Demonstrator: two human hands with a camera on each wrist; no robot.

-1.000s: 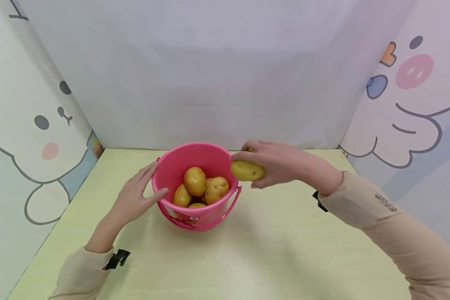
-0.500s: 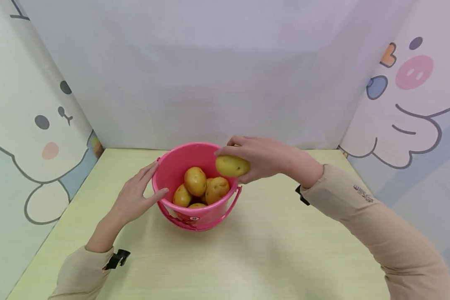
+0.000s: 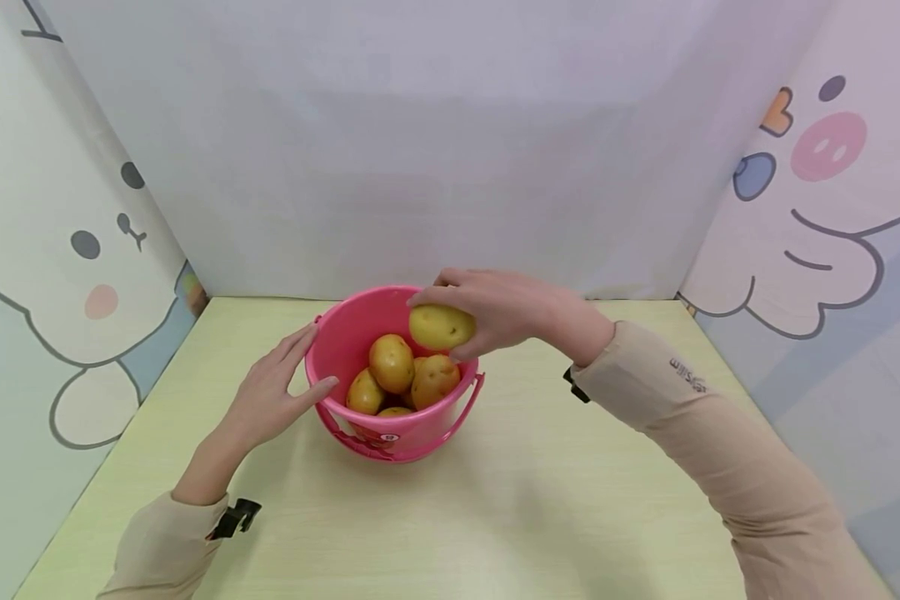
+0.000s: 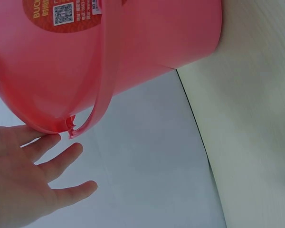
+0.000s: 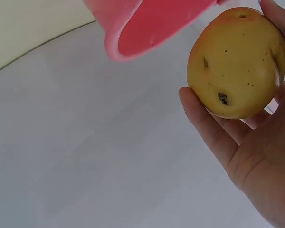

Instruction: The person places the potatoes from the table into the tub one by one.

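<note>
A pink bucket [image 3: 405, 437] stands on the table with several potatoes [image 3: 392, 364] lying inside it. My right hand [image 3: 498, 312] grips a yellow potato [image 3: 441, 327] over the right part of the bucket's opening, above the others. In the right wrist view that potato [image 5: 237, 64] sits between thumb and fingers, close to the bucket's rim [image 5: 121, 52]. At the left side my left hand [image 3: 273, 392] touches the rim with its fingers spread. The left wrist view has its fingertips by the handle's joint [image 4: 71, 126].
The bucket's handle [image 3: 461, 421] hangs down at the front. A pale wood-grain table [image 3: 570, 500] lies under everything. A white backdrop [image 3: 450, 150] rises behind it, with cartoon-printed panels [image 3: 810, 208] on both sides.
My right hand has carried the potato leftward, from beside the right rim to over the bucket's opening. The left hand and the bucket look unmoved.
</note>
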